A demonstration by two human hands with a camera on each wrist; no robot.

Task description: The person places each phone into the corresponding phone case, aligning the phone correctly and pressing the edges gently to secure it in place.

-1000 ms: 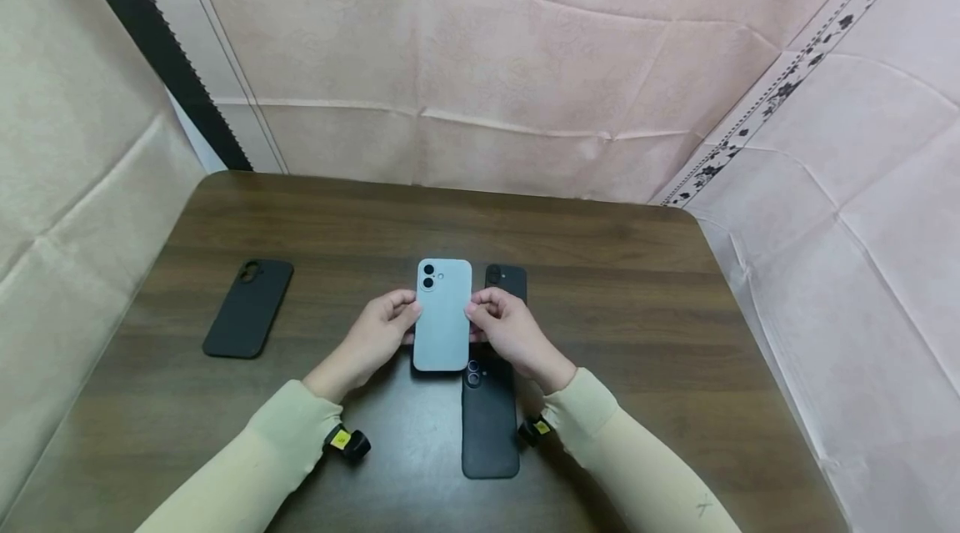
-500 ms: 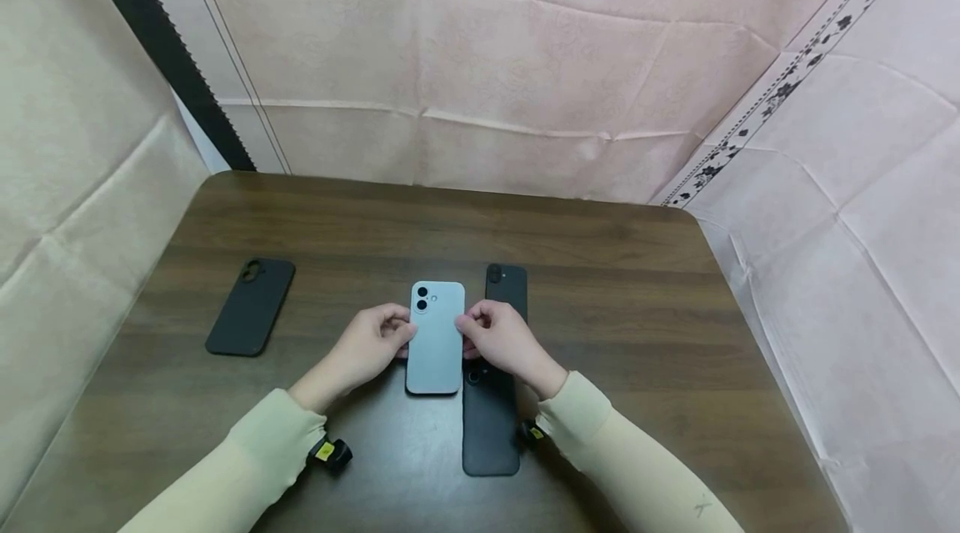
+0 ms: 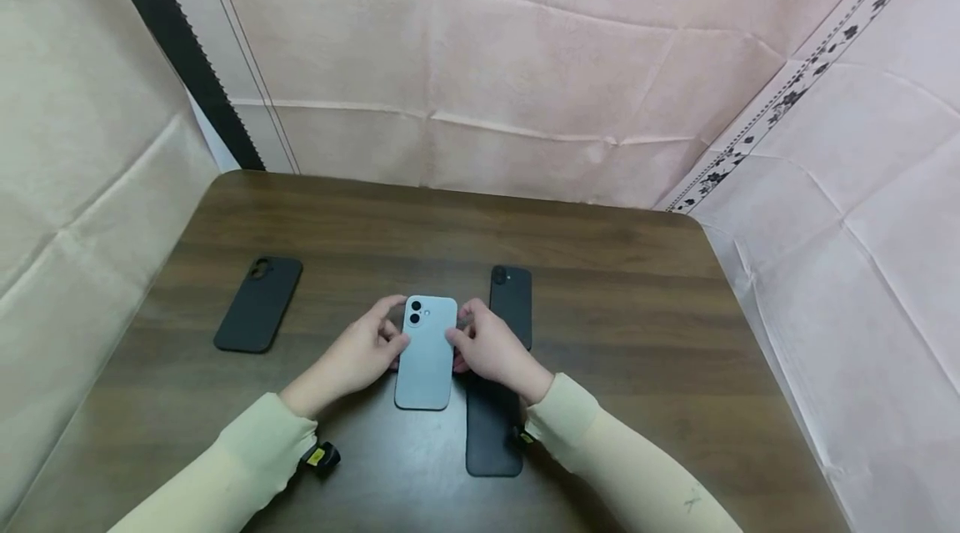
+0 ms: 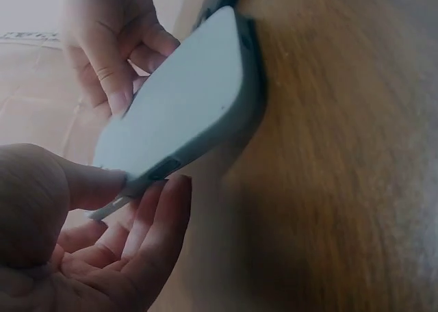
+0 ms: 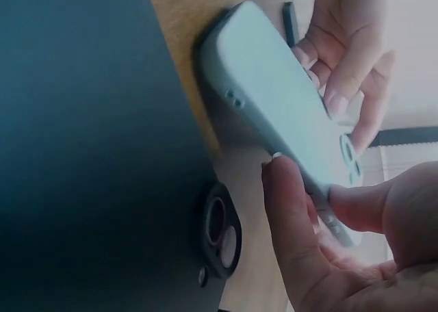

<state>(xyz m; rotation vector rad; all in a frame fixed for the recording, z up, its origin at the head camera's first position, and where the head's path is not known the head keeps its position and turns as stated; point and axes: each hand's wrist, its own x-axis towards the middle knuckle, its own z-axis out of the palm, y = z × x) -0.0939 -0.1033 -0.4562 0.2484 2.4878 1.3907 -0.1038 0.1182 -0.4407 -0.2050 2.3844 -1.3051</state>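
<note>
1. We see a pale blue, rounded-rectangular phone (image 3: 425, 362), lens side up, held between both hands over the middle of a brown wood-grain table (image 3: 637, 308); whether its lower end touches the tabletop we cannot tell.
2. We find the left hand (image 3: 365, 354) partly closed, its thumb and curled fingers pinching the phone's left long edge, the index finger reaching up toward the top corner.
3. We find the right hand (image 3: 493, 349) partly closed too, thumb on the upper side and fingers beneath, pinching the right long edge.
4. Below the right hand we see a black, rounded-rectangular phone (image 3: 493, 437) lying flat, its camera end hidden from the head view but plain to us from the right wrist.
5. Just beyond that hand we see a second dark, rounded phone-shaped slab (image 3: 513, 308).
6. Well to the left we see a matte black, phone-shaped case (image 3: 257, 312), lying slantwise.
7. We see pale green sleeves (image 3: 258, 441) on both arms.
</note>
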